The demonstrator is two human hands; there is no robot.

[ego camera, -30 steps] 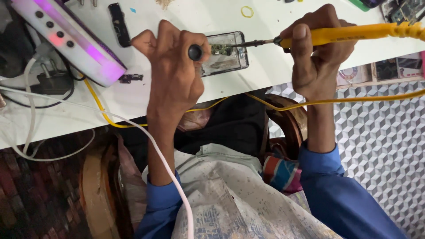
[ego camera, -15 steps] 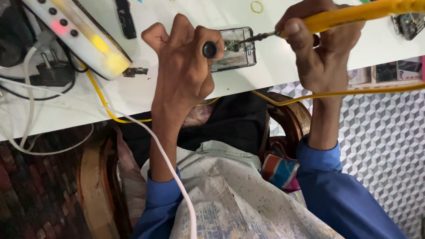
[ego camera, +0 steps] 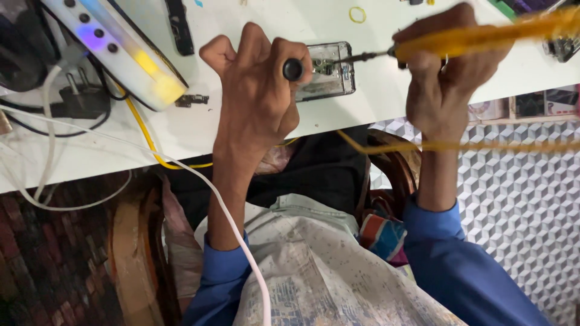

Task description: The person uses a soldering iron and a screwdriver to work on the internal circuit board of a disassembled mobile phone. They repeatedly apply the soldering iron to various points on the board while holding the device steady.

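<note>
Gripping yellow soldering iron, metal tip on opened phone, white tabletop

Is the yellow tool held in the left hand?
No, the right hand holds the yellow tool, while the left hand grips a small black-capped tool over the opened phone.

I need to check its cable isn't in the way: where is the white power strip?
In the head view, the white power strip lies at the table's upper left, left of the left hand.
</note>
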